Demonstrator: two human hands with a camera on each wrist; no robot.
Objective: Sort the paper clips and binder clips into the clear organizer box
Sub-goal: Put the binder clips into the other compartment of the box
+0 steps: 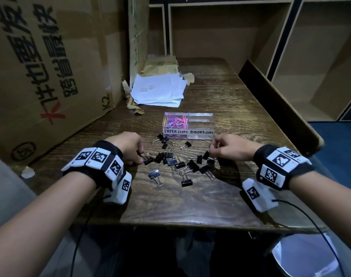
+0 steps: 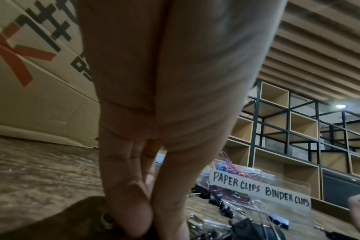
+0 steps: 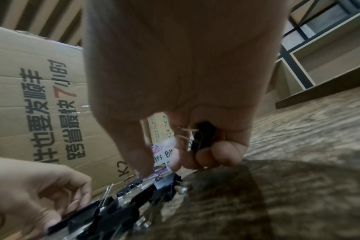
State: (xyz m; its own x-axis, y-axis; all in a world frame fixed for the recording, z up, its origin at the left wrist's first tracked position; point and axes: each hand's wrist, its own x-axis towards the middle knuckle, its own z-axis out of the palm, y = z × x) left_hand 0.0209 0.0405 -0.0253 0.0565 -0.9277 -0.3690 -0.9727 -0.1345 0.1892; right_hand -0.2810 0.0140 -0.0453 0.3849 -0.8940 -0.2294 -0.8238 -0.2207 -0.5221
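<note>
— Left hand (image 1: 128, 145)?
— Pinching a binder clip (image 1: 148, 160) at the pile's left edge, mid-bench (image 1: 240, 108).
— Right hand (image 1: 230, 145)?
— Curled round another black clip (image 3: 203, 138), just before the organizer box (image 1: 188, 125), binder side empty.

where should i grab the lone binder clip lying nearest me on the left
Pinch the black body of the binder clip from above, across its two flat sides. It lies flat and apart from the pile, wire handles trailing toward you; those are thin and would swing.
</note>
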